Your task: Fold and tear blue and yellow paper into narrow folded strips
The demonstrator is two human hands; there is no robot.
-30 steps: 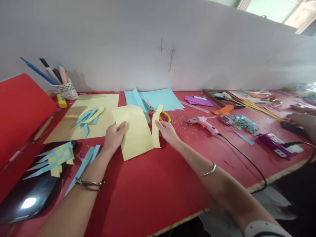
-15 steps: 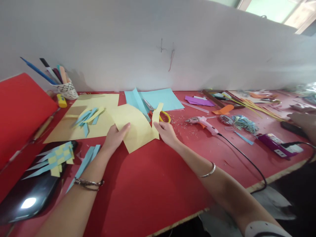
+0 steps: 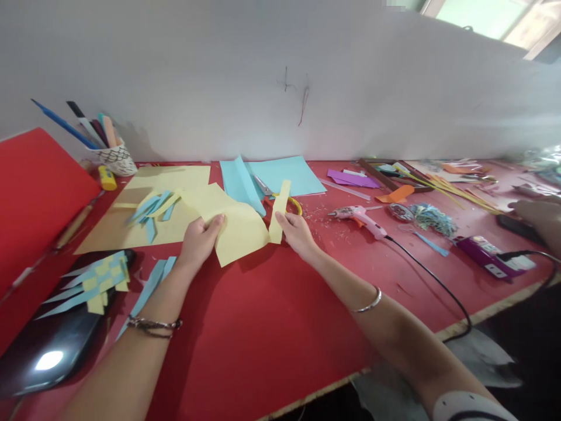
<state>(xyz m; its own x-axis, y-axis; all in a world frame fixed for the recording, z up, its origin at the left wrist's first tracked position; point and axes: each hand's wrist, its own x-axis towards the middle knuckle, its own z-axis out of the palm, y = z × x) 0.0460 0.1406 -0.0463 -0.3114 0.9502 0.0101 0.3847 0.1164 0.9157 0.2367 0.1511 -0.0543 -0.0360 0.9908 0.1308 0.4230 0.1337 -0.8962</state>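
My left hand (image 3: 201,237) pinches the near left side of a pale yellow paper sheet (image 3: 239,229), which bends above the red table. Between the thumb and fingers of my right hand (image 3: 298,231) is a narrow yellow paper strip (image 3: 279,207), standing upright at the sheet's right edge. Whether strip and sheet are fully apart I cannot tell. Behind the strip lie scissors (image 3: 294,204) with yellow and red handles, partly hidden, on light blue paper (image 3: 293,175). A woven blue and yellow paper piece (image 3: 104,278) rests on a shiny black object (image 3: 65,333) at left.
Loose paper strips (image 3: 153,210) lie on a larger yellow sheet (image 3: 184,178). A pen cup (image 3: 117,159) stands at the back left. To the right are a pink glue gun (image 3: 362,219) with a cord and a purple power strip (image 3: 486,257). Another person's hand (image 3: 537,213) is at far right.
The strip in my right hand has separated more from the sheet along its upper part. My left hand and the sheet have shifted slightly left, and the sheet bends more.
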